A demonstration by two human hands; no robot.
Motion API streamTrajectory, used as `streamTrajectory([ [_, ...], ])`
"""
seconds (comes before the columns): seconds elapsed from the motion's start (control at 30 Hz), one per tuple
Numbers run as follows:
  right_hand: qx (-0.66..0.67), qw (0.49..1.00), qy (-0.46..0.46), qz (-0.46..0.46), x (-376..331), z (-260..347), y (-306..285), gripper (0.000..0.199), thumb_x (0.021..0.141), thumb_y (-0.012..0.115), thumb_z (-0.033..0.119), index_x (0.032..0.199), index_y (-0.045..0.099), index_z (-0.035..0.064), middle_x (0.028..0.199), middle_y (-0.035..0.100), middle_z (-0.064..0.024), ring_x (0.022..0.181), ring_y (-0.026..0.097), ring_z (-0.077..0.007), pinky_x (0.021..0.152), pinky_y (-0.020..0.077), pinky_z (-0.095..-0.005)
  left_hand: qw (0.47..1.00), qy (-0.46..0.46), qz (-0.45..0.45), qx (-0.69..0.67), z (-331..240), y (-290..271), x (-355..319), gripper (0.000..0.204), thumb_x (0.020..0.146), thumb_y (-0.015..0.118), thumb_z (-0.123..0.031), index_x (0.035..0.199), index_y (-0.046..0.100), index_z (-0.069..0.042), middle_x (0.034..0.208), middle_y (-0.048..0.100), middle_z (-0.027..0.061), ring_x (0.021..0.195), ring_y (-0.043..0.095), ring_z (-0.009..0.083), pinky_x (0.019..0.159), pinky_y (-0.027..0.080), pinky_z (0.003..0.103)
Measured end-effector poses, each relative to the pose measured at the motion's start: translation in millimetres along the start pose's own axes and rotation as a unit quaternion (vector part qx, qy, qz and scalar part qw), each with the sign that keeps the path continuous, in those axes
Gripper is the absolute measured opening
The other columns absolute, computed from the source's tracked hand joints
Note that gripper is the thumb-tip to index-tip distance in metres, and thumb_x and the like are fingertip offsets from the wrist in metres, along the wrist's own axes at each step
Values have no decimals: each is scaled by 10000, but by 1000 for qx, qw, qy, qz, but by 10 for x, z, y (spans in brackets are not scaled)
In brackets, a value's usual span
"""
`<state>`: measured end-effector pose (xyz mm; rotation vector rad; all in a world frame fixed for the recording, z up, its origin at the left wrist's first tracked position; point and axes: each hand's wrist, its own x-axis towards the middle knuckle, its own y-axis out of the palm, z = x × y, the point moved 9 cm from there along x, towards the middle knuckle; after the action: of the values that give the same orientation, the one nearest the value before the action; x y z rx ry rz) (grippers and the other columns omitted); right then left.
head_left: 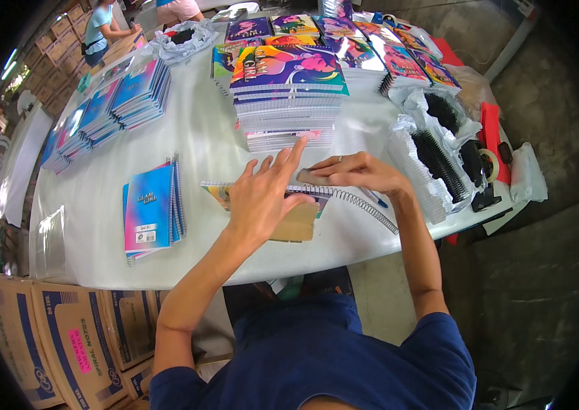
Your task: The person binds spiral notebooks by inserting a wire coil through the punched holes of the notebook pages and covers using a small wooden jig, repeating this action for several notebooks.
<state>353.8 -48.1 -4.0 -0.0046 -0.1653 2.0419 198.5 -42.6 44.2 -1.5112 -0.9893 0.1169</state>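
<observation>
White tabletop (194, 147) fills the middle of the frame, and both hands are at work just below its centre. Left hand (262, 195) is spread flat, fingers fanned and apart, palm pressing down on a brown cardboard-backed notebook (296, 222) that lies on the table under it. Right hand (358, 171) sits just right of it, fingers curled and pinched down at the notebook's top edge, where a long wire spiral binding (365, 205) runs off diagonally toward the lower right. Whether those fingers actually pinch the wire or just press on it, I cannot tell. The 2 hands sit close, nearly touching at the fingertips.

Directly above the hands stands a tall stack of spiral notebooks (288, 96) with a bright purple and orange cover on top. Left of centre lies a small pile of blue and pink notebooks (151, 212), and more blue ones fan out in rows (108, 109) toward the upper left. At the right edge, black spiral coils (436, 160) rest in crumpled white wrapping. A tape dispenser (489, 164) sits just beyond them. Lower left, brown cardboard cartons (64, 342) stand beside the table. Far upper left, another person in a light blue top (101, 24) is bent over boxes.
</observation>
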Motion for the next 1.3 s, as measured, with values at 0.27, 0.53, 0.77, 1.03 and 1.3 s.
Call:
streamTrajectory([
  [0.27,108,994,-18,2,32,7,2,513,862,663,365,1113,653,-82,1210,615,-212,1127,572,-270,956,437,-359,1000,-19,-3,-12,104,-75,-17,1019,609,794,-416,1481,291,-260,1231,623,65,1086,611,282,979,455,447],
  [0.53,152,988,-34,10,132,-37,69,465,872,661,361,1111,673,-38,1227,611,-200,1159,549,-280,987,415,-369,999,-16,-38,4,227,-129,-85,1033,593,806,-409,1479,294,-269,1202,637,93,1024,638,305,986,457,449],
  [0.77,262,960,-91,29,241,39,104,510,892,652,319,1145,614,-121,1182,624,-215,1125,584,-293,982,440,-388,999,-37,-1,8,310,-146,-101,1001,633,792,-420,1481,285,-264,1242,609,92,1086,611,304,974,451,471],
  [1.03,297,946,-104,73,311,18,176,454,886,653,355,1089,675,-50,1205,633,-170,1137,576,-252,986,422,-364,998,-46,-34,9,414,-220,-143,994,619,791,-428,1474,302,-295,1150,656,125,1085,617,310,988,443,460],
  [1.3,186,980,-51,50,530,62,354,474,879,664,339,1104,656,-78,1171,632,-201,1141,578,-276,987,431,-383,998,-58,-15,23,525,-274,-195,998,622,785,-444,1478,296,-292,1153,654,141,1126,597,321,1018,406,475],
])
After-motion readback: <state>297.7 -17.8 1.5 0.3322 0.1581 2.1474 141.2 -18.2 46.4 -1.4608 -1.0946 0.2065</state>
